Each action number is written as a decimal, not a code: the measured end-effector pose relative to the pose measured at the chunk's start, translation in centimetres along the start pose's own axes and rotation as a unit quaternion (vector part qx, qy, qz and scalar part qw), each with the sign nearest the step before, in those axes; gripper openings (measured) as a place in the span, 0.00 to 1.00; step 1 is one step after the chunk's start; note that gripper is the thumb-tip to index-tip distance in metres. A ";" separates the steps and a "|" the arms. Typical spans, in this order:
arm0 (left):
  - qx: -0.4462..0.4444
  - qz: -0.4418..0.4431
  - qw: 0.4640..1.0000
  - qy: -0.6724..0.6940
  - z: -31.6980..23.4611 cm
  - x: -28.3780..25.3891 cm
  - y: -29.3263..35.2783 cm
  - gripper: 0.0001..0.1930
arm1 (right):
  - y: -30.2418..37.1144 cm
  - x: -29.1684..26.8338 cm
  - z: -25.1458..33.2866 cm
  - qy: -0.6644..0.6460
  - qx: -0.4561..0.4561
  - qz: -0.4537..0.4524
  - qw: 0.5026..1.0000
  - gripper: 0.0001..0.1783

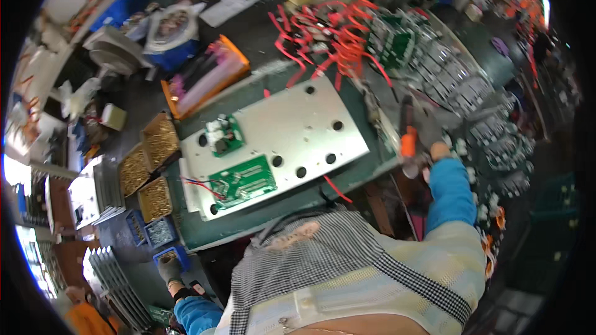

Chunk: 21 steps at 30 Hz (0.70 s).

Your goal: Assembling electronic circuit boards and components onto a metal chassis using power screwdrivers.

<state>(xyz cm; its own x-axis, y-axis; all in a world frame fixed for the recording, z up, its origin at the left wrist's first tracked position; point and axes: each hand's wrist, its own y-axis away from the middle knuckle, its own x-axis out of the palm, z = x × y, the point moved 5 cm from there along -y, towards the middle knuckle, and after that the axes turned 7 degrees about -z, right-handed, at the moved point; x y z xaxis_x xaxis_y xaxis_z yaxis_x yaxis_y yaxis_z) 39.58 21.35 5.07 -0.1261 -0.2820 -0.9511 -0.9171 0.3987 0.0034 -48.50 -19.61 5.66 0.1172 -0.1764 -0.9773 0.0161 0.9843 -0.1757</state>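
Note:
A silver metal panel (304, 124) with round black holes lies at a slant on the green work surface (233, 234). On it sit a green circuit board (251, 180) with red and blue wires and a smaller board (231, 133) carrying white and black parts. My left hand (169, 269), in a grey glove, reaches into a small blue bin (177, 252) of small brass-coloured pieces; its fingertips are hidden. Far to the right, my right hand (428, 127), also gloved, is closed around a black-and-orange screwdriver (408, 136), somewhat blurred.
Brown trays of brass-coloured fasteners (160, 139) stand left of the panel, with a blue bin of silver pieces (160, 231) nearer me. Behind is an orange-edged box (205, 77). Red coiled hose (366, 6) hangs at the back; many metal parts (453, 77) pile up on the right.

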 end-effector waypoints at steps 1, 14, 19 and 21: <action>-0.045 -0.007 0.995 0.093 0.6 0.1 0.0 0.10 | 0.5 0.5 0.1 0.002 -0.034 -0.003 0.999 0.34; -0.107 -0.189 0.945 0.245 5.9 0.0 -0.2 0.10 | -1.6 0.7 6.4 -0.057 -0.226 -0.023 0.972 0.31; -0.266 -0.075 0.780 0.562 8.6 2.8 -0.4 0.07 | -3.1 3.1 5.4 0.027 -0.289 -0.040 0.956 0.24; -0.208 -0.045 0.819 0.533 8.6 3.0 0.0 0.05 | -3.2 3.5 4.9 0.028 -0.296 -0.055 0.953 0.21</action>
<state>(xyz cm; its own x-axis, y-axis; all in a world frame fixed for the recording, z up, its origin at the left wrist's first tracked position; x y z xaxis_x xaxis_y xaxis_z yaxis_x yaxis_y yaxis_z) 42.46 28.01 -0.44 -0.1064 -0.9838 -0.1443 -0.9623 0.0654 0.2641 -43.32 -23.33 3.36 0.0929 -0.2951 -0.9509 -0.5404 0.7872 -0.2971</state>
